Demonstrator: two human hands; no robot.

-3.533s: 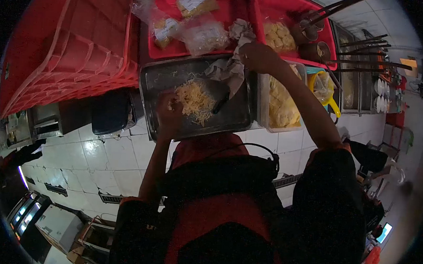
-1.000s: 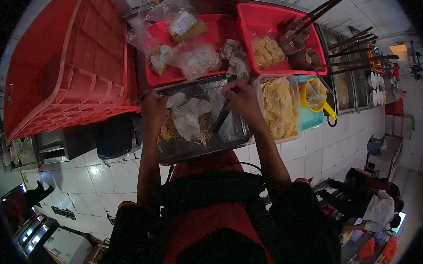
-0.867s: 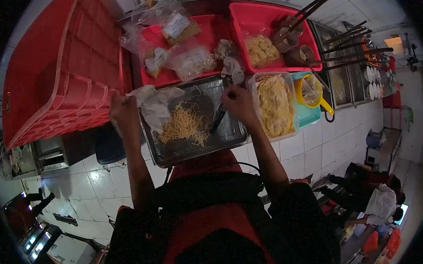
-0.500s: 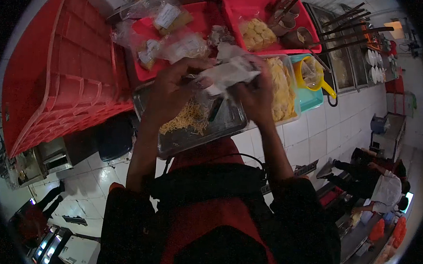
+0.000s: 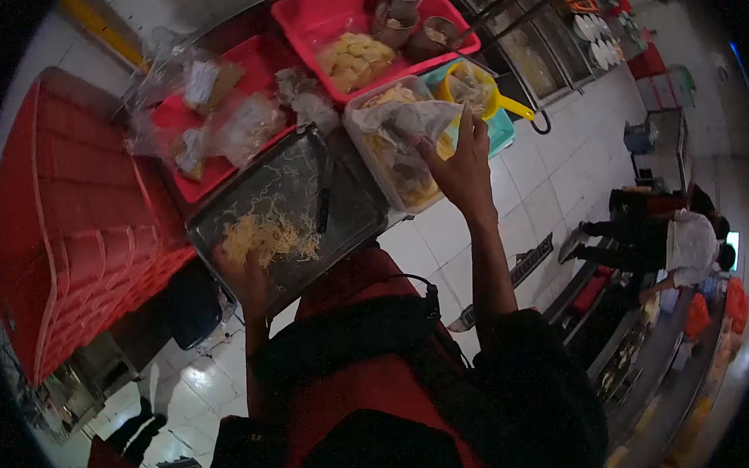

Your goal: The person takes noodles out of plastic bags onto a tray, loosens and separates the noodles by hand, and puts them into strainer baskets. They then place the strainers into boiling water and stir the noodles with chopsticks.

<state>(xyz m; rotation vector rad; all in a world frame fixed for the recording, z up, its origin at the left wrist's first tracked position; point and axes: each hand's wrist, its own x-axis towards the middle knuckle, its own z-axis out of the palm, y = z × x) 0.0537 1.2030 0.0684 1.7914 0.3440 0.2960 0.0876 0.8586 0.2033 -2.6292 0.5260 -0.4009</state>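
My left hand reaches into a heap of thin yellow noodles at the near left of a dark metal tray. Its fingers are blurred and partly hidden by the noodles, so their grip does not show. A dark, slim-handled tool lies in the tray beside the heap. My right hand is closed on a whitish, translucent plastic bag, with some fingers raised. The bag hangs over a clear plastic tub with pale yellow food inside.
Behind the tray, a red tray holds bagged food. A pink-red bin contains a bag of round yellow pieces and several cups. A yellow-handled strainer rests over a turquoise container. A tall red crate stands left; people work at far right.
My hands have separated. The left moved down to the noodles; the right carried the plastic bag over the clear tub. The view has turned, shifting the trays left.
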